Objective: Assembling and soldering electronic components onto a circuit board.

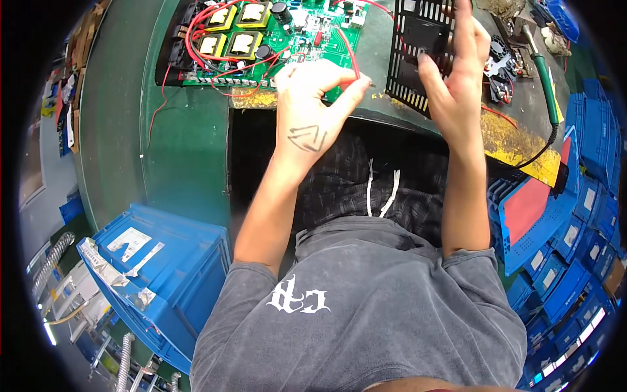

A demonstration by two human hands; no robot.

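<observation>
— where were your hands?
— my left hand [312, 104] was raised over the bench edge, fingers pinching a red wire [351, 55] from the green circuit board [274, 39].
— and the right?
— my right hand [457, 72] stood upright, gripping the black vented panel [411, 59].

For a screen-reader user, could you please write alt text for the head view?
A seated person's left hand pinches a red wire from a green circuit board, while the right hand holds a black perforated metal panel on a green workbench. A blue crate sits lower left.
</observation>
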